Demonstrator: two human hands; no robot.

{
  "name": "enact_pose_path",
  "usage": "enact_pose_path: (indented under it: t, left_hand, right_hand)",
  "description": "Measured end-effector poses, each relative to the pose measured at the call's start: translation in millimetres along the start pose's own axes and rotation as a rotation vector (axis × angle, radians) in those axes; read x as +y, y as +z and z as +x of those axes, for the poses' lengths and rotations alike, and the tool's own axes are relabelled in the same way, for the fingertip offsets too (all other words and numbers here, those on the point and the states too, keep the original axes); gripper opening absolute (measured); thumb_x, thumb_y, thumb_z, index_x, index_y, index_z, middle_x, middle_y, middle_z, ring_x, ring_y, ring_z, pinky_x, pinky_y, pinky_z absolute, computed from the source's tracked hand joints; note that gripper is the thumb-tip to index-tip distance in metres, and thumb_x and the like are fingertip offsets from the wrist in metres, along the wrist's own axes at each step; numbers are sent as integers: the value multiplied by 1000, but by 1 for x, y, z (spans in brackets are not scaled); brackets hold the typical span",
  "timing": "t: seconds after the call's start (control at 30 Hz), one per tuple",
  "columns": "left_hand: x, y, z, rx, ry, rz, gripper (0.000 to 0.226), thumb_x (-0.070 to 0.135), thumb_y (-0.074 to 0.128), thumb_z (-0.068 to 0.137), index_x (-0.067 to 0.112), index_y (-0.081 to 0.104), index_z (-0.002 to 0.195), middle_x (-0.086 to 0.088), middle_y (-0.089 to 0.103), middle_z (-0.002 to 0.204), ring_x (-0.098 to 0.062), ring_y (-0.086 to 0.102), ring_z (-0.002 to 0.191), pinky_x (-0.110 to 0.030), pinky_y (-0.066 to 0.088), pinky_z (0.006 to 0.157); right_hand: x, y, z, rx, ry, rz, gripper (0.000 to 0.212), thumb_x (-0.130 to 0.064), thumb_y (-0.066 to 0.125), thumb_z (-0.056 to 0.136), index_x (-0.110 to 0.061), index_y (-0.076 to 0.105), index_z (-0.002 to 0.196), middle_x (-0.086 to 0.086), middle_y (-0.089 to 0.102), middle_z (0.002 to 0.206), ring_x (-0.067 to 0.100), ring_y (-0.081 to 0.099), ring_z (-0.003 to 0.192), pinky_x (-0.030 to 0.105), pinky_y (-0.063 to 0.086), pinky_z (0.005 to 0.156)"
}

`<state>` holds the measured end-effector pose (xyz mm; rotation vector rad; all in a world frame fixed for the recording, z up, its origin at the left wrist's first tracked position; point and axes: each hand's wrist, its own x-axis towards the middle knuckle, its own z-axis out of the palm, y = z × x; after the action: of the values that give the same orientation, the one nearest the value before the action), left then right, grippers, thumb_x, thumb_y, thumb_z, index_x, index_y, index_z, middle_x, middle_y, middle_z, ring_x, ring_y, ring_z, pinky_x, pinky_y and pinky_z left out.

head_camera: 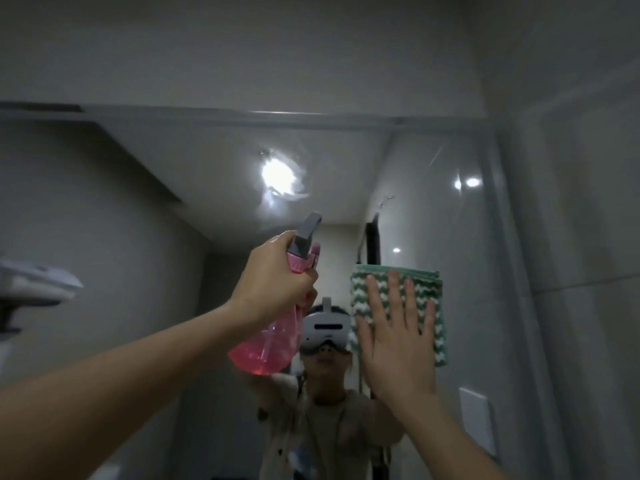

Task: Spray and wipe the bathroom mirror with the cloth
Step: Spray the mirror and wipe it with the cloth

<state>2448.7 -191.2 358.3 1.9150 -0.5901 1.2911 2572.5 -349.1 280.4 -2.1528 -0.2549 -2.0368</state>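
Observation:
The bathroom mirror [138,237] fills most of the view, with a wet smear over a reflected ceiling light [282,180] in its upper middle. My left hand [277,278] is raised and grips a pink spray bottle [268,344] by its neck; the grey nozzle [308,233] points up at the glass. My right hand [398,341] lies flat with fingers spread, pressing a folded green-and-white cloth [360,306] against the mirror to the right of the bottle. A person wearing a white headset is reflected behind both hands.
The mirror's top edge [311,116] runs across the upper view, with wall above it. A tiled wall [571,271] stands at the right. A white shelf or fixture [34,282] juts in at the left edge. A white wall plate [476,420] shows at lower right.

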Motion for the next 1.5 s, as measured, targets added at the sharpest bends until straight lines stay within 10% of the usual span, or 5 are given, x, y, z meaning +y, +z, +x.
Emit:
enact_pose_path:
  t: [0.37, 0.5, 0.6, 1.2, 1.5]
  left_hand:
    - [-29, -74, 3, 168, 28, 40, 28, 11, 66, 80, 29, 47, 70, 8, 54, 66, 11, 54, 49, -1, 36, 44]
    - [-44, -92, 1, 242, 36, 75, 32, 7, 66, 76, 30, 47, 66, 8, 55, 64, -3, 50, 56, -13, 37, 47]
    - [-54, -99, -4, 246, 10, 134, 24, 10, 67, 76, 28, 50, 71, 8, 57, 68, -10, 55, 63, -23, 38, 52]
    - [-5, 19, -7, 55, 12, -74, 24, 3, 64, 81, 24, 54, 75, 1, 62, 69, 4, 61, 53, -8, 44, 44]
    - [-15, 3, -8, 43, 17, -102, 18, 1, 64, 81, 18, 58, 82, -1, 64, 68, 9, 60, 55, -2, 40, 45]
  right_hand:
    - [-106, 7, 45, -69, -42, 4, 60, -47, 15, 96, -21, 22, 150, 12, 15, 157, 31, 14, 144, 49, 2, 113]
    - [-156, 8, 70, -184, -209, 42, 60, -43, 18, 100, -27, -12, 149, 5, -28, 149, 27, -21, 142, 49, -22, 109]
    - [-164, 9, 83, -196, -277, 56, 61, -44, 21, 101, -29, -13, 149, 2, -26, 154, 22, -26, 142, 47, -25, 109]
    - [94, -21, 77, -35, 56, -30, 64, -53, 4, 90, -35, 10, 150, -2, 4, 160, 18, 2, 147, 44, -2, 117]
    - [102, -24, 78, -23, 76, -45, 60, -53, 5, 89, -36, 2, 147, -3, 2, 159, 17, 1, 147, 41, -5, 116]
